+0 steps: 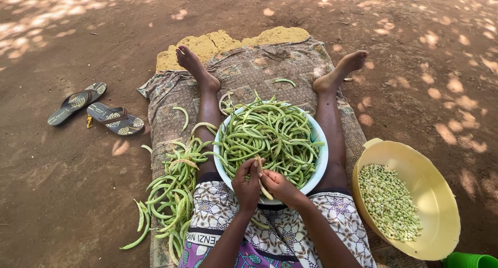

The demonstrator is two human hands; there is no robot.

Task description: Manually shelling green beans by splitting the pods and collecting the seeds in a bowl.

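I sit on a patterned cloth (171,99) with my legs stretched out. Between my legs stands a pale blue bowl (320,161) heaped with green bean pods (270,133). Over its near rim both hands grip one pale pod (261,175): my left hand (247,182) pinches its upper part, my right hand (279,186) holds its lower part. The pod stands roughly upright between the fingers.
A pile of empty green pods (174,187) lies on the cloth at my left. A yellow basin (436,195) with shelled pale beans (389,200) sits at my right, a green container (469,260) beside it. Two sandals (96,110) lie on the dirt at left.
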